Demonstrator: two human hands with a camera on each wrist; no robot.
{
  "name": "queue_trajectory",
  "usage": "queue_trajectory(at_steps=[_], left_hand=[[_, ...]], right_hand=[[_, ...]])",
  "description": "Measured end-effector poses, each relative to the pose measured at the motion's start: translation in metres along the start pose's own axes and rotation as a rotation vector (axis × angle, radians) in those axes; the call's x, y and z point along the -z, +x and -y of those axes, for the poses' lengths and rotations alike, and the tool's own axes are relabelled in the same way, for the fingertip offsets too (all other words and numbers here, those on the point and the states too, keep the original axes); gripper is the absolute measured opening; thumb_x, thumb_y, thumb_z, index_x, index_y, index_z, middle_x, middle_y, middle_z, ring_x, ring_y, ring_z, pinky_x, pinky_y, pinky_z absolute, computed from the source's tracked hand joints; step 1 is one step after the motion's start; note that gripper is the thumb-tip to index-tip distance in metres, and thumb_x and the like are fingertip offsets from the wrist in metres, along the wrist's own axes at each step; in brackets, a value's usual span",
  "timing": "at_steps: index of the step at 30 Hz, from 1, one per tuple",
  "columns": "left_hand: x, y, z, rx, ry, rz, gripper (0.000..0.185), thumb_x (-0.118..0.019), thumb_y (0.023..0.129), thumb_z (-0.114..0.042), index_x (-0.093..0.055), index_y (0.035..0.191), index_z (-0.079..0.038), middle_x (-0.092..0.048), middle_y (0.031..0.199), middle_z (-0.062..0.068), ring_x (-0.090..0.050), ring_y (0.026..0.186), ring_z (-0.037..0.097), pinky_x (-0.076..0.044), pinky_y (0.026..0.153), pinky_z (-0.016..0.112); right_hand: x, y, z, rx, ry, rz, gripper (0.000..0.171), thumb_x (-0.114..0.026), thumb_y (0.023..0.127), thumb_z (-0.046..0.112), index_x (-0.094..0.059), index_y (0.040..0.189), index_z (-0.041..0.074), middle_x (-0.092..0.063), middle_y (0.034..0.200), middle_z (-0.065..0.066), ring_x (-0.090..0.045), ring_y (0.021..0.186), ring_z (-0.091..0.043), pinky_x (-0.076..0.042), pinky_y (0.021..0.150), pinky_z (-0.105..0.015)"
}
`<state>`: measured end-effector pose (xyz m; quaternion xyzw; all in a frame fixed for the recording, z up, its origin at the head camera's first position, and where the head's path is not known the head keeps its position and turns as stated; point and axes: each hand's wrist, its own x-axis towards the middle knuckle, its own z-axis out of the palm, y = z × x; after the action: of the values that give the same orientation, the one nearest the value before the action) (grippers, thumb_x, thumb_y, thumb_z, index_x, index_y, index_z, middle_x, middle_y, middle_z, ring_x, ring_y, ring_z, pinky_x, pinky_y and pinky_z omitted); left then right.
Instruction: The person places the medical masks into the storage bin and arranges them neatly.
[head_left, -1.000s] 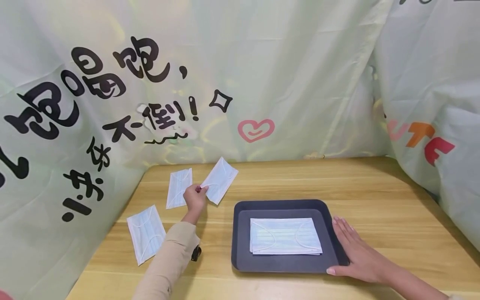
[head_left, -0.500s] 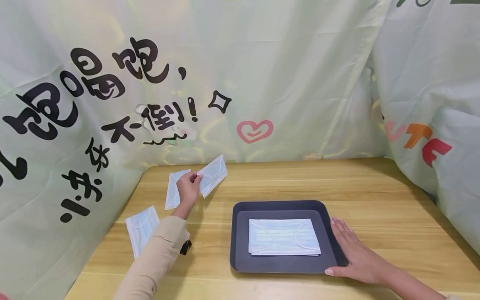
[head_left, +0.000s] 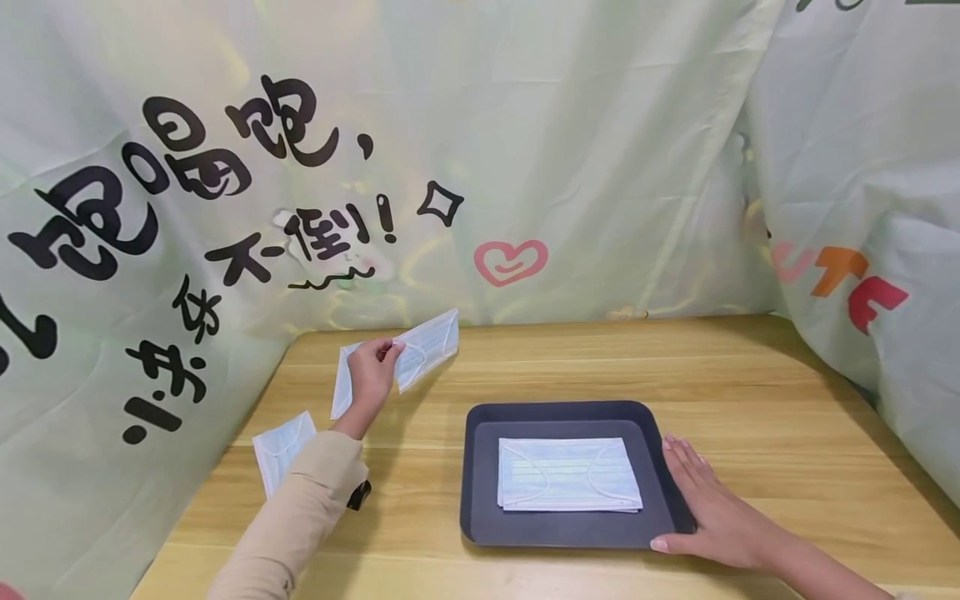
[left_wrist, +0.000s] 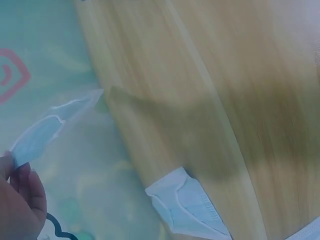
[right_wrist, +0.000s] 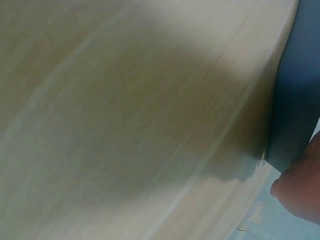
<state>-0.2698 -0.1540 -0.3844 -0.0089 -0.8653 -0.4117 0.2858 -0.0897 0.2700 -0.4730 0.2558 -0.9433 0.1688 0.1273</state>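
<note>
My left hand [head_left: 371, 377] pinches one end of a light blue face mask [head_left: 429, 346] between thumb and fingers. In the left wrist view that mask [left_wrist: 50, 127] is lifted off the table. Partly behind the hand lies a second mask [head_left: 342, 387], and a third mask [head_left: 283, 450] lies nearer, partly covered by the sleeve. My right hand [head_left: 716, 517] rests with straight fingers along the right rim of a dark tray [head_left: 555, 533]. Inside the tray a neat stack of masks [head_left: 570, 475] lies flat, ear loops on top.
The wooden table [head_left: 787, 417] extends to a pale printed curtain [head_left: 600, 167] at the back and both sides. A small black object [head_left: 359, 495] shows beside the left sleeve; its kind is unclear.
My left hand has moved a little up and left with the pinched mask, which has turned and tilted. The sleeve now covers more of the near mask. The right hand and tray stay put.
</note>
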Motion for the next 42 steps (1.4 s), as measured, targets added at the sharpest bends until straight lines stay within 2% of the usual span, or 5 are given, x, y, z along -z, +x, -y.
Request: queue_trajectory(at_steps=[14,20,25,33,42], left_hand=[[0.009,-0.010,-0.004,-0.172,0.043,0.024,0.011,-0.069,0.082,-0.008,-0.071,0.083,0.003,-0.068,0.077,0.017,-0.065,0.065,0.026,-0.050,0.058,0.030],[0.012,-0.016,-0.003,-0.284,0.106,-0.020,0.010,-0.069,0.083,-0.010,-0.072,0.085,-0.001,-0.067,0.075,0.012,-0.062,0.062,0.021,-0.051,0.057,0.033],[0.016,-0.021,-0.002,-0.339,0.060,-0.056,0.008,-0.069,0.082,-0.007,-0.072,0.085,-0.001,-0.066,0.072,0.011,-0.059,0.059,0.018,-0.048,0.054,0.026],[0.022,-0.034,-0.003,-0.347,-0.059,-0.084,0.006,-0.069,0.081,-0.002,-0.072,0.085,0.001,-0.066,0.070,0.012,-0.050,0.056,0.008,-0.039,0.053,0.010],[0.022,-0.043,-0.013,-0.238,-0.257,-0.061,0.009,-0.068,0.082,-0.002,-0.071,0.084,0.005,-0.066,0.070,0.019,-0.047,0.056,-0.005,-0.040,0.052,0.007]], right_hand=[[-0.002,0.000,0.000,-0.039,0.001,0.015,0.117,-0.073,0.067,0.056,-0.012,0.146,-0.004,-0.031,0.141,-0.035,0.021,0.136,0.006,0.014,0.106,-0.006],[-0.002,0.000,0.000,-0.046,0.007,0.019,0.116,-0.073,0.067,0.056,-0.012,0.147,-0.003,-0.030,0.142,-0.035,0.020,0.136,0.005,0.014,0.106,-0.006],[-0.002,0.000,0.000,-0.045,0.007,0.019,0.116,-0.073,0.067,0.055,-0.012,0.147,-0.003,-0.029,0.143,-0.034,0.021,0.136,0.005,0.014,0.106,-0.006],[-0.001,0.000,0.001,-0.030,0.006,0.006,0.116,-0.074,0.067,0.054,-0.012,0.146,-0.005,-0.029,0.142,-0.035,0.021,0.136,0.005,0.013,0.107,-0.006],[0.001,0.001,0.001,-0.034,0.020,0.021,0.116,-0.074,0.068,0.053,-0.011,0.146,-0.005,-0.027,0.143,-0.035,0.021,0.136,0.005,0.014,0.106,-0.006]])
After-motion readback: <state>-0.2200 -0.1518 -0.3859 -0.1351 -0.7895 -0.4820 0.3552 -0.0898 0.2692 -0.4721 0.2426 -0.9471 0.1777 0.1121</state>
